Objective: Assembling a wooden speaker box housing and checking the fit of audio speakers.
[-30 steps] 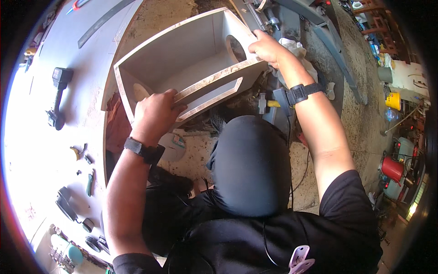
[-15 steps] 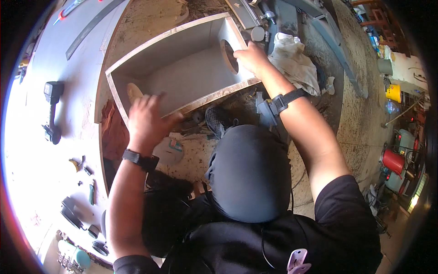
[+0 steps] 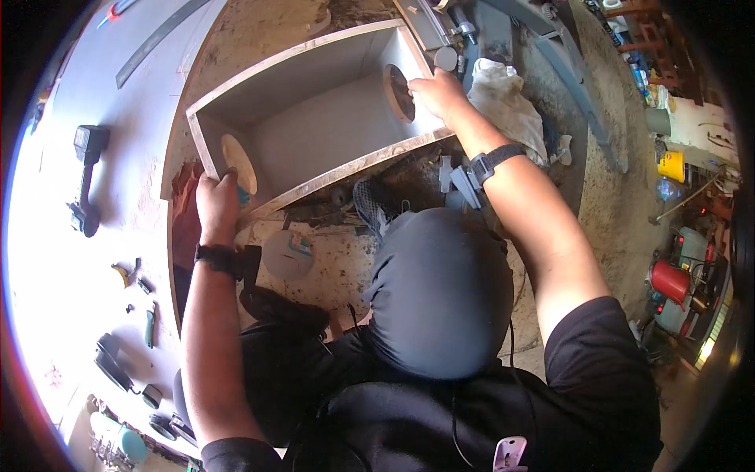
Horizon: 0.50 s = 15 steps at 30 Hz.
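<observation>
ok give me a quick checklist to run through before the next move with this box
1. Left hand on the open-fronted grey wooden box: ok, gripping its left end.
2. Right hand on the box: ok, at its right end, beside the round hole.
3. Space between box and person clear: not ok, a rounded white container is there.
4. Long black tool away from both hands: ok, on the pale tabletop.
5. Box supported underneath: cannot tell, underside hidden.

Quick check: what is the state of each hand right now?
Left hand: closed, holding the box by its left end.
Right hand: closed, holding the box by its right end.
</observation>
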Motion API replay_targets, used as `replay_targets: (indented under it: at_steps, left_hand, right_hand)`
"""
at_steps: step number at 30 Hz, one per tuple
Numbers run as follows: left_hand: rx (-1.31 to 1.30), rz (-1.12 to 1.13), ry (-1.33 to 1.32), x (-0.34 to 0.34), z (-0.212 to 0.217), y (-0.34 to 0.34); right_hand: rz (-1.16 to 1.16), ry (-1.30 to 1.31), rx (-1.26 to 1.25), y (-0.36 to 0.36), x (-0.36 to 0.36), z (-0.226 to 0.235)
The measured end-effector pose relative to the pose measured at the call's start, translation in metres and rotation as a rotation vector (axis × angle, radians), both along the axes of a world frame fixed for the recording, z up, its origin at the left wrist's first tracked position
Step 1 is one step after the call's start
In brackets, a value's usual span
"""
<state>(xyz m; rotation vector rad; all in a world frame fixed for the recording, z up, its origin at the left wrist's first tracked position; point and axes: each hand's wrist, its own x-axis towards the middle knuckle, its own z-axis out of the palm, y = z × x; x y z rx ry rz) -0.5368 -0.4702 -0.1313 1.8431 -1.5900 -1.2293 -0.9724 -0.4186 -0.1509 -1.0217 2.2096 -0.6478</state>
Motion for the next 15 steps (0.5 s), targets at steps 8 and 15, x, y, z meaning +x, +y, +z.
replay_targets:
  at_steps: [8,15]
  left_hand:
    - [-0.104,-0.026,-0.311,-0.002,0.001,0.003]
    - [-0.134,-0.004,-0.346,-0.008,0.008,0.005]
  right_hand:
    - [0.020,0.072,0.054,0.000,0.011,0.019]
    - [0.027,0.144,0.028,-0.002,-0.005,-0.004]
